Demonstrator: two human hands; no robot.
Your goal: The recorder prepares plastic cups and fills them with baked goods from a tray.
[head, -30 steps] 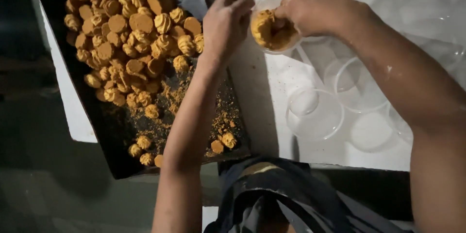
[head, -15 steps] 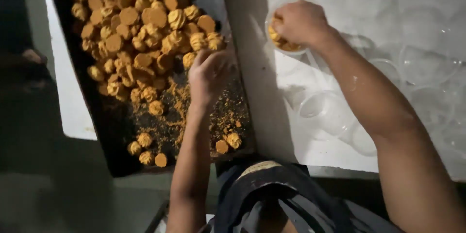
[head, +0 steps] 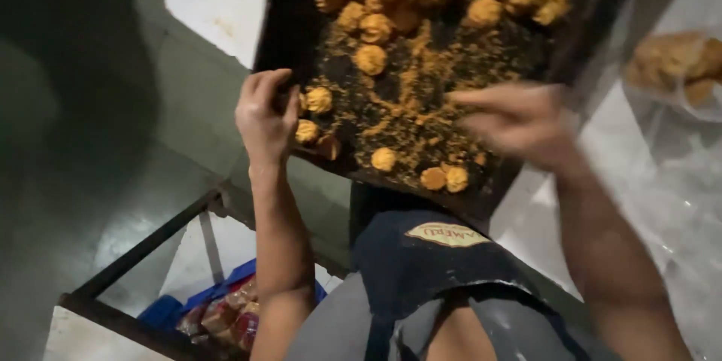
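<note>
Small round golden-brown biscuits (head: 372, 59) lie scattered among loose orange crumbs (head: 421, 83) on a dark rectangular metal baking tray (head: 289, 26), thinly at the near end and heaped toward the far end. The left hand (head: 265, 116) sits at the tray's near left corner, its fingers (head: 280, 81) curled narrow over the rim, just beside two biscuits (head: 312, 114) at the edge; whether they pinch one of these or only the rim is hard to tell. The right hand (head: 519, 122) hangs over the near right part of the tray, blurred, its fingers (head: 481, 98) stretched out wide and holding nothing that can be made out. The tray rests on a pale bench (head: 218, 0), with its near edge seeming to jut past the bench toward the person's dark apron (head: 436, 263). To the right a clear plastic tub (head: 677, 64) holds more biscuits, amid clear plastic wrap (head: 677, 180). Below left, past a dark metal frame (head: 143, 252), wrapped packets lie in a blue crate (head: 218, 312). The risk, judged from here: the overhanging tray could tip if a hand bears down on its near edge, and biscuits by the rim could roll off to the floor, crumbs with them
</note>
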